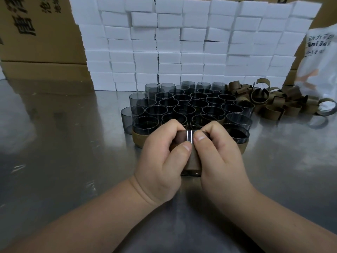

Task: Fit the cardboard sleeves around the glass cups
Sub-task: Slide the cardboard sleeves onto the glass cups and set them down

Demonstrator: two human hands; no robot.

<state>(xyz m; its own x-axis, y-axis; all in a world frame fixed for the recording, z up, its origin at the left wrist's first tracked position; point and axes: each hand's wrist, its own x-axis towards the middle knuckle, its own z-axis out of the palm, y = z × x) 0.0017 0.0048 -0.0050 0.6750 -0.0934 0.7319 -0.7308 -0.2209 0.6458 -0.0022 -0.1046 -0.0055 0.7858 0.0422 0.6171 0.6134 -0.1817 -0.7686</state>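
A smoky glass cup with a brown cardboard sleeve around it is held between both hands just above the metal table. My left hand grips its left side, thumb on the sleeve's edge. My right hand grips the right side, thumb pressed beside the other thumb. Behind them stands a cluster of several grey glass cups; a cup at the front left and another at the front right wear sleeves. A heap of loose brown sleeves lies to the right.
A wall of stacked white boxes rises behind the cups. Large cardboard cartons stand at the back left. A white plastic bag sits at the right edge. The shiny metal tabletop stretches to the left and front.
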